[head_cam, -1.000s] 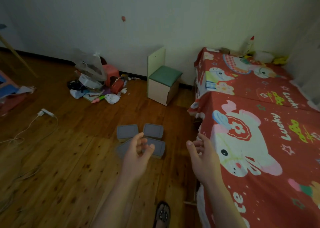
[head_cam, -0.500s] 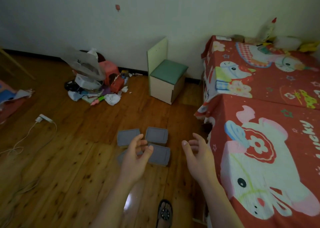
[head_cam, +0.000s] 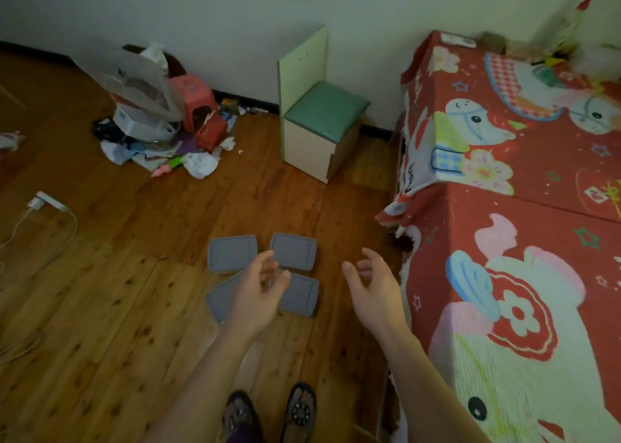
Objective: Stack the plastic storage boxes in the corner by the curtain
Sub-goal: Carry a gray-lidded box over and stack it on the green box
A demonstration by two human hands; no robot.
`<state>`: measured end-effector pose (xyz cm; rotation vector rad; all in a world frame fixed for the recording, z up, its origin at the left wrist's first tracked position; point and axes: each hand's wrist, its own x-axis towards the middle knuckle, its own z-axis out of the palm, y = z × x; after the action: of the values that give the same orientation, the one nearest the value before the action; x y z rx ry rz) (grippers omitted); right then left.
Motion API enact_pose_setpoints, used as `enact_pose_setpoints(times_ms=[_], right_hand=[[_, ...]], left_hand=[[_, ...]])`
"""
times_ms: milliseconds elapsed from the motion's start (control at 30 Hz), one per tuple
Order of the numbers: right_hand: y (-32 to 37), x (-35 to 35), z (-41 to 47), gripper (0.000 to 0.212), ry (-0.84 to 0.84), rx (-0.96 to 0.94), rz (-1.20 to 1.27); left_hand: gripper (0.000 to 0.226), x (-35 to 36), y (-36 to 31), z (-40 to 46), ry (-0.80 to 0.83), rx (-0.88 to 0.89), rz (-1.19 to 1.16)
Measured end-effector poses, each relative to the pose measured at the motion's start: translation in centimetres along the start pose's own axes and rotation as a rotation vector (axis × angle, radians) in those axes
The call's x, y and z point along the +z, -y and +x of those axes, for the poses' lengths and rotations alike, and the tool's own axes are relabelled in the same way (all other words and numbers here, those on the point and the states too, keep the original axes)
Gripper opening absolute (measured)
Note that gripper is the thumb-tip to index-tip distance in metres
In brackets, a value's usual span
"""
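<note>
Several grey-lidded plastic storage boxes lie flat on the wooden floor in a cluster: one at far left [head_cam: 231, 252], one at far right [head_cam: 293, 250], one at near right [head_cam: 300, 294], and one at near left [head_cam: 221, 299] partly hidden behind my left hand. My left hand [head_cam: 258, 294] hovers above the cluster with its fingers loosely curled and apart, holding nothing. My right hand [head_cam: 373, 284] hangs to the right of the boxes, fingers spread, empty. No curtain shows in this view.
A bed with a red cartoon cover [head_cam: 524, 227] fills the right side. A small green-seated chair [head_cam: 319, 123] stands against the wall. A pile of bags and clutter [head_cam: 158, 123] lies at the back left. A power strip with cable [head_cam: 50, 202] lies left. My sandalled feet [head_cam: 268, 412] are below.
The view has tilted down and moved closer to the boxes, bringing my feet into sight. Both hands stay raised and empty over the boxes, the left fingers slightly more curled.
</note>
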<state>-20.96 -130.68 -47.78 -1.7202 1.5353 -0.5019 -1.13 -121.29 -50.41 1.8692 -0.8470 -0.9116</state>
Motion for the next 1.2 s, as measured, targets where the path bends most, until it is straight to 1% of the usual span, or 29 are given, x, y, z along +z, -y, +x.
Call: enact_pose_setpoints(times_ms=[200,333,500,667,867,1000,1067,1133,1200], right_hand=[[-1.9,4.1,3.9,0.067,0.062,0.048,-0.070],[-3.6,7.1,6.6,0.066,0.098,0.149,-0.095],[-6.6,12.3,10.5,0.066,0.111,0.281,-0.120],[-10.1,18.7,13.4,0.069,0.146,0.351,-0.182],[-15.2,24.3,16.2,0.074,0.193,0.414,-0.253],[-19.3,27.9,17.4,0.078,0.232,0.453,-0.254],[-22.3,30.3,18.1,0.080,0.256,0.468,-0.245],[-23.3,31.3,18.5,0.081,0.289,0.467,-0.237],[-26.3,33.6,19.2,0.082,0.307,0.474,-0.236]], left_hand=[[0.056,0.6,5.0,6.7,0.049,-0.091,0.107],[0.057,1.0,8.3,10.9,0.092,-0.138,0.141],[0.057,1.7,13.5,15.7,0.117,-0.193,0.142],[0.066,2.4,19.9,20.6,0.185,-0.280,0.140],[0.075,3.2,26.0,24.5,0.274,-0.251,0.219],[0.072,5.1,30.4,26.9,0.297,-0.205,0.268],[0.069,6.7,33.5,28.3,0.327,-0.221,0.279],[0.064,7.3,34.4,29.0,0.346,-0.220,0.286],[0.067,9.1,37.4,30.1,0.373,-0.212,0.311]])
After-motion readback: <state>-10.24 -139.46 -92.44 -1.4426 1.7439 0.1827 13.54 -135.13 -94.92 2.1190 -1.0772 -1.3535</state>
